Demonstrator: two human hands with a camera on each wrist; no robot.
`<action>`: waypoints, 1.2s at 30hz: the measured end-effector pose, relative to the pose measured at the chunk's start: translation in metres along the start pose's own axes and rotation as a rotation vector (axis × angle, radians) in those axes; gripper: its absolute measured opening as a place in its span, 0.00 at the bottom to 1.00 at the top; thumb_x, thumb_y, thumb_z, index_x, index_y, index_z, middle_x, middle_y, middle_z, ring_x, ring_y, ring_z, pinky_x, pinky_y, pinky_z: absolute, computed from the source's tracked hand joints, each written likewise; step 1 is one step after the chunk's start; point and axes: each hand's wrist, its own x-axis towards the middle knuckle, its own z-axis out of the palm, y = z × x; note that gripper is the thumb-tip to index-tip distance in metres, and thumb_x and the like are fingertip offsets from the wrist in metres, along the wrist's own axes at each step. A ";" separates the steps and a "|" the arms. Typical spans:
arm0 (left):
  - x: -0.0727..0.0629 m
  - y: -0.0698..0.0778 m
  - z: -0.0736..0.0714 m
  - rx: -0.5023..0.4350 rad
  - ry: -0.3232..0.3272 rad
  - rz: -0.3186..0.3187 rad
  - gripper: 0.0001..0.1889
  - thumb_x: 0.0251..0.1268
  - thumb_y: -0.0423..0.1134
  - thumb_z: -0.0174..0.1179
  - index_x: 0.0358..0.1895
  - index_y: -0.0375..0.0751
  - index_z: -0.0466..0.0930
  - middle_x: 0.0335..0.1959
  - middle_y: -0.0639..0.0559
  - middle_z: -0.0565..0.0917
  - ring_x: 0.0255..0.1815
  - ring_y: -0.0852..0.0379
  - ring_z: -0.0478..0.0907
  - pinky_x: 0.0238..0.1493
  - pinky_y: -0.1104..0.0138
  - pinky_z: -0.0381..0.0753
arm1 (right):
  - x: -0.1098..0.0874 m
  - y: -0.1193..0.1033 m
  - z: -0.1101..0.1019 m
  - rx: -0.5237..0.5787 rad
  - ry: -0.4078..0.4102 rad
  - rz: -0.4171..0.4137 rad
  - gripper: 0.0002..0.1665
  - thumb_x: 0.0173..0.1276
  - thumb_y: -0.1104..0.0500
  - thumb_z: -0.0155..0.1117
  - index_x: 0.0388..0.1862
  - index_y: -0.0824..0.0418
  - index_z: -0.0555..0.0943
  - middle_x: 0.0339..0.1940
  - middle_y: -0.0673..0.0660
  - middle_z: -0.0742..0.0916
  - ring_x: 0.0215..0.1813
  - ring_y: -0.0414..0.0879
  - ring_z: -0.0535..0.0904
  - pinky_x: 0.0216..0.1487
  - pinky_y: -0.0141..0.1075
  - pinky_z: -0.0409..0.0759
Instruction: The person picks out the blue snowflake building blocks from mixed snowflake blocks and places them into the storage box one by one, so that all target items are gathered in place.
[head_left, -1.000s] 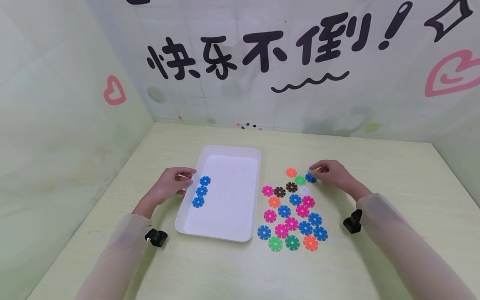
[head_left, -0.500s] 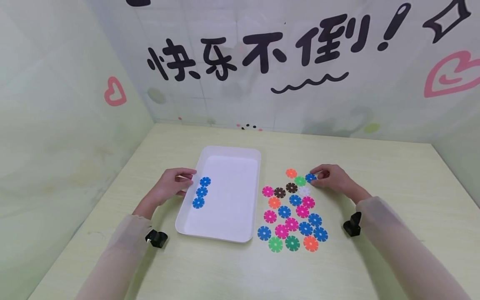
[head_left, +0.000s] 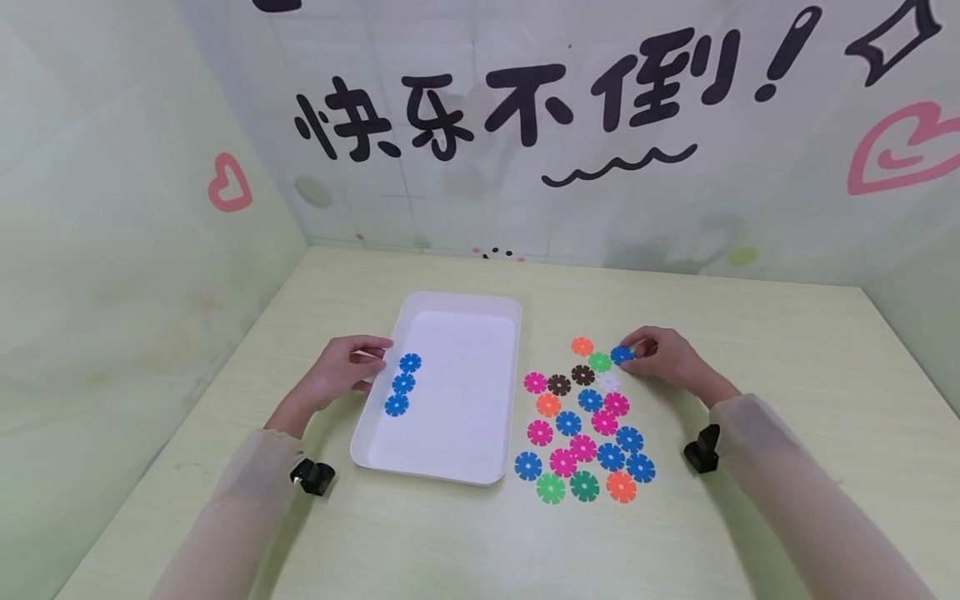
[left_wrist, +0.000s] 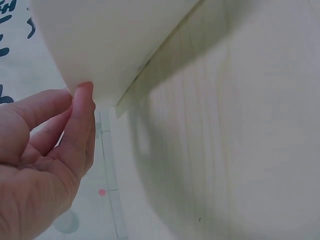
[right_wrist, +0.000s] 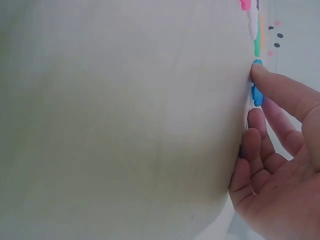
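The right hand (head_left: 669, 354) has thumb and forefinger at opposite edges of a blue disc (head_left: 622, 355), a light pinch; the head view shows the disc at the far right of the loose group, just beside the light green disc (head_left: 600, 362) and near the white disc (head_left: 608, 382). Whether it is off the table (head_left: 787, 350) at all cannot be told. The step in hand looks like picking up that disc. To do it well, keep the pinch on the outer edges and let the nails get a little under the rim, since so thin and flat a piece will probably slip if pressed only from above. Raise it straight up before going sideways, so that it does not drag the light green disc or catch its notches. The other three fingers are best kept tucked and high, clear of the pieces nearby. The left hand (head_left: 337, 367) pinches the tray (head_left: 435, 473) at its left rim; a quiet hold is enough there, as a tug could slide the blue row (head_left: 403, 383), three discs lying along the left side inside. If the disc is to join them, a low, flat release just beside the row should disturb it least.
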 end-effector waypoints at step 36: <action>-0.001 -0.002 -0.001 -0.014 -0.006 0.025 0.19 0.63 0.31 0.56 0.58 0.36 0.71 0.50 0.40 0.76 0.44 0.47 0.75 0.34 0.64 0.81 | 0.014 -0.088 0.014 0.085 -0.108 -0.270 0.12 0.64 0.65 0.60 0.47 0.66 0.79 0.32 0.62 0.81 0.36 0.59 0.75 0.39 0.45 0.78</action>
